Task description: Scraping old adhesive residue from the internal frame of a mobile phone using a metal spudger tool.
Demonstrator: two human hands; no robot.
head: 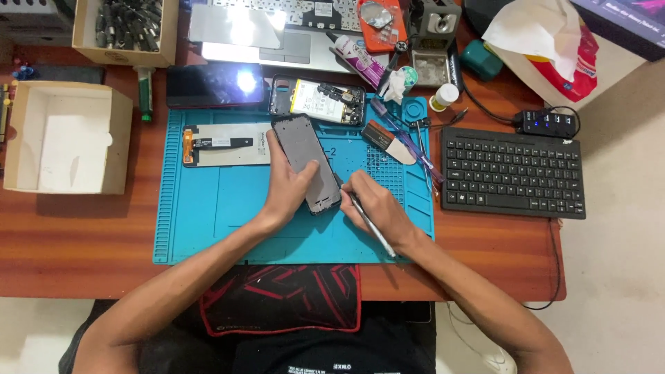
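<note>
- Head view, hidden parts: the lower right corner of the dark rectangular phone frame [305,163] is covered by fingers; the tip of the thin silver metal tool [367,223] is lost where it meets the frame's right edge, so contact cannot be made out.
- Left hand [289,188]: curled around the frame from its left side, thumb laid across the grey face, holding it tilted above the mat.
- Right hand [377,206]: fingers pinched together on the slim tool like a pen, shaft running back over the wrist.
- Teal rubber work mat [208,208]: ribbed border, shallow moulded compartments, lying on a reddish wooden table [69,242].
- Flat pale display panel with orange flex strip [225,145]: lying on the mat, just left of the frame.
- Opened phone body showing battery and boards [317,99]: at the mat's top edge.
- Black compact keyboard [512,173]: right of the mat, matte plastic.
- White open cardboard box [66,135]: far left, partly cut off.
</note>
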